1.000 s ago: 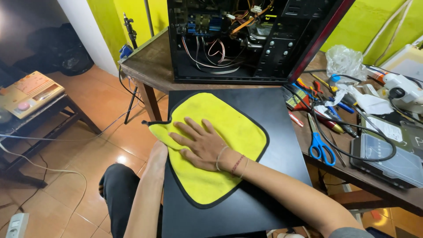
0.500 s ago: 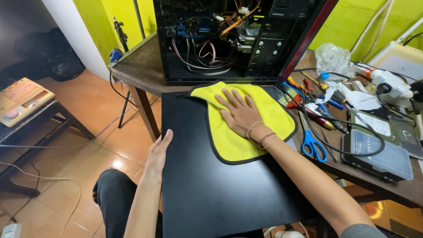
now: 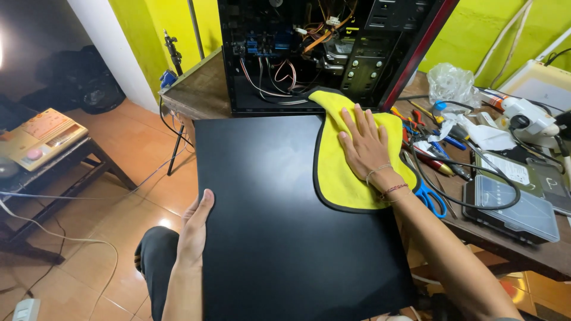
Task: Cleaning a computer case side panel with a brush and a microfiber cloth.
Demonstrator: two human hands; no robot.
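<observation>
A yellow cloth point(image 3: 351, 160) with dark edging lies flat on the far right corner of my big black panel point(image 3: 279, 226).

Crumpled clear plastic bag point(image 3: 453, 85) — desk's far right

The cloth point(image 3: 351, 160) right of centre is bright yellow with a thin black edging. The panel point(image 3: 285, 226) filling the lower middle of the frame is plain glossy black. At the top, the open computer case point(image 3: 333, 53) is black with a red front strip, and its inner cables run orange, red, white and blue. The wall point(image 3: 505, 35) in the upper right is lime yellow. The scissors point(image 3: 429, 197) at the right have blue handles. The floor tiles point(image 3: 119, 208) at the lower left are orange-brown.
</observation>
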